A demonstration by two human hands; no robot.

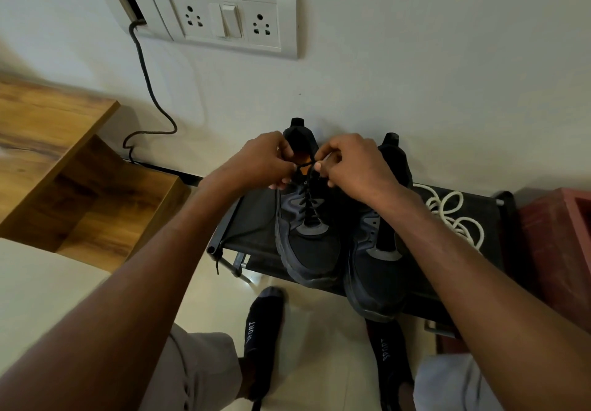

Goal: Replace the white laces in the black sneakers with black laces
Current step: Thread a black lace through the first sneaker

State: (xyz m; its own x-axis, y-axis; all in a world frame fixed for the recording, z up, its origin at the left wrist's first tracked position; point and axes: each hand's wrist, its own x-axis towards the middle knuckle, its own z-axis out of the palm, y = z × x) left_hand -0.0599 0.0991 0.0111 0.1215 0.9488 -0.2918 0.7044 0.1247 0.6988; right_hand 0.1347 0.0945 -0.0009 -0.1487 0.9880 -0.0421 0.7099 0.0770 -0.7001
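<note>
Two black sneakers stand side by side on a dark rack (489,215), toes toward me. The left sneaker (308,250) carries a black lace (308,201) threaded up its eyelets. My left hand (265,161) and my right hand (351,163) meet above its tongue, each pinching an end of that black lace, which stretches taut between the fingertips. The right sneaker (372,276) shows empty eyelets and is partly hidden under my right forearm. A loose white lace (454,219) lies coiled on the rack to the right of the shoes.
A wall with a socket panel (224,19) and a hanging dark cable (147,84) rises right behind the rack. A wooden table (48,142) stands at the left, a red box (556,238) at the right. My socked feet (262,334) rest on the pale floor below.
</note>
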